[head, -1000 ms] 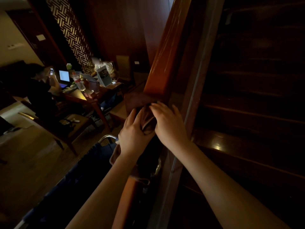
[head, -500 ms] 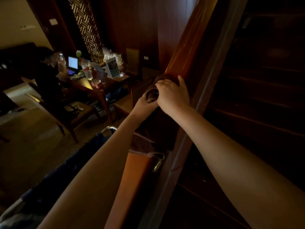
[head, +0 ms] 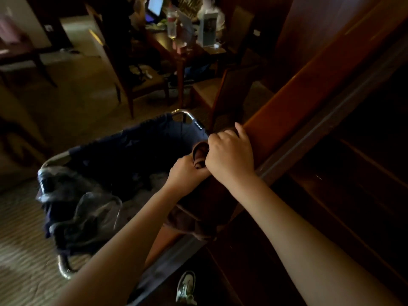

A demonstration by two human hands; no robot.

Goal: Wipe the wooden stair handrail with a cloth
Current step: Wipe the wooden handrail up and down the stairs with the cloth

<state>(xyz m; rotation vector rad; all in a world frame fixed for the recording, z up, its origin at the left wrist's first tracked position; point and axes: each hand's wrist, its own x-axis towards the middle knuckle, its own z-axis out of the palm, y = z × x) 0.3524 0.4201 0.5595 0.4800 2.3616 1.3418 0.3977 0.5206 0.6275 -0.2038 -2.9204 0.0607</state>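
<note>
The handrail (head: pixel 309 85) runs bare up and to the right, open along its top face beyond the right hand (head: pixel 230 157). Left of it, just beside the rail, a dark fabric cart (head: pixel 123 155) with a metal frame stands in the way; a chair (head: pixel 229 93) crowds the rail higher up. The stairs (head: pixel 353 195) lie dark on the right.

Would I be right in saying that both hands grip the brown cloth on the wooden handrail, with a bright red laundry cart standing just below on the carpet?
Not quite: the laundry cart is dark blue, not bright red. The head view shows both the left hand and the right hand gripping the brown cloth on the wooden handrail.
</note>
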